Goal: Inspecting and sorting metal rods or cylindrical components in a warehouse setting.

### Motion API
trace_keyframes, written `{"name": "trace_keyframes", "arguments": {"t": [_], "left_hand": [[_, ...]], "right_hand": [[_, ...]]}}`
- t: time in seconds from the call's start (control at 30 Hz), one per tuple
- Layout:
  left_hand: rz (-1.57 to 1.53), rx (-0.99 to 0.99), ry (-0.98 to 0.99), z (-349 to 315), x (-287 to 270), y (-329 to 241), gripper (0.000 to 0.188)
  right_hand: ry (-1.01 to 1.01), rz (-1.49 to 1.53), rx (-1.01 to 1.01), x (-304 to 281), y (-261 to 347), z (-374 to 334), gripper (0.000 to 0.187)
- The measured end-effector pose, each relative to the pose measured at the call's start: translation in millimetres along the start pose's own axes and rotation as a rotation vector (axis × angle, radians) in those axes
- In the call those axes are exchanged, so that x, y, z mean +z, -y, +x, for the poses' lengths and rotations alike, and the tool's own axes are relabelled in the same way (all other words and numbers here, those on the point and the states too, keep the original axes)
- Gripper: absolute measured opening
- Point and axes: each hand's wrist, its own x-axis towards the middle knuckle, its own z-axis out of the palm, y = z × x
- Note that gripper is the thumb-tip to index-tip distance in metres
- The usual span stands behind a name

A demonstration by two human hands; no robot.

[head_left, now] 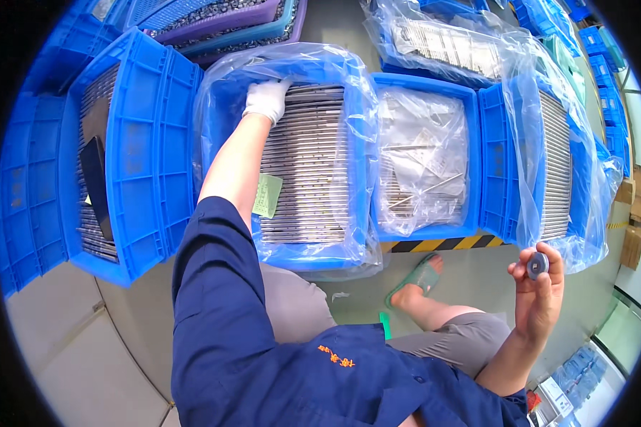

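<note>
My left hand (266,102), in a white glove, reaches to the far left end of the thin metal rods (310,156) stacked in a plastic-lined blue bin (292,253). Its fingers are curled at the farthest rods, and whatever they pinch is hidden. A green paper slip (267,196) lies on the left side of this stack. My bare right hand (540,295) is raised at the right, in front of another bin. Between thumb and fingers it holds a small round grey metal disc (538,265) with a hole in its middle.
To the right stands a blue bin (426,232) with plastic sheeting and loose rods, then a tilted bin of rods (554,167). On the left, a dark phone-like slab (96,186) leans in a tilted bin (132,142). Baskets of small metal parts (228,21) stand behind.
</note>
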Motion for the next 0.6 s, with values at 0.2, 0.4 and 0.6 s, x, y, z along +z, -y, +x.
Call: {"name": "trace_keyframes", "arguments": {"t": [0.2,0.4,0.6], "left_hand": [[-0.240,0.008,-0.324,-27,7,-16,0.054],[-0.203,0.132,-0.361,-56,40,-51,0.058],[-0.156,0.008,-0.280,-53,45,-58,0.061]], "right_hand": [[0.015,0.014,0.004,2,0,3,0.043],[0.046,-0.022,-0.006,9,-1,1,0.044],[0.053,-0.026,0.010,19,-2,0,0.045]]}}
